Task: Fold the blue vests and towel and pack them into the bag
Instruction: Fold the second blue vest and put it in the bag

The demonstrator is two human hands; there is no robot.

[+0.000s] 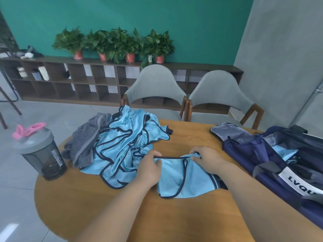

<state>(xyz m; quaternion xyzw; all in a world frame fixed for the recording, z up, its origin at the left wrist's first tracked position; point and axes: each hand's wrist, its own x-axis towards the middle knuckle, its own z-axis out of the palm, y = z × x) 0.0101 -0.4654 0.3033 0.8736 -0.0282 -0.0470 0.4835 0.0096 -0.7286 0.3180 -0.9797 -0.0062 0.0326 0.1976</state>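
My left hand (pixel 148 167) and right hand (pixel 208 160) pinch the blue vest (pixel 183 179) by its dark-trimmed top edge; it looks light, limp, slippery; the corners seem best to grip.

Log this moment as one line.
folding vest | left hand grips edge | right hand grips edge | bag open

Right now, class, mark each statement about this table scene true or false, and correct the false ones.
1. The left hand and right hand both grip one vest. True.
2. The bag is zipped shut. False: it lies open, with blue cloth inside.
3. The towel lies against the pile of vests. True.
4. The bottle stands in the bag. False: it stands on the table, left of the towel.
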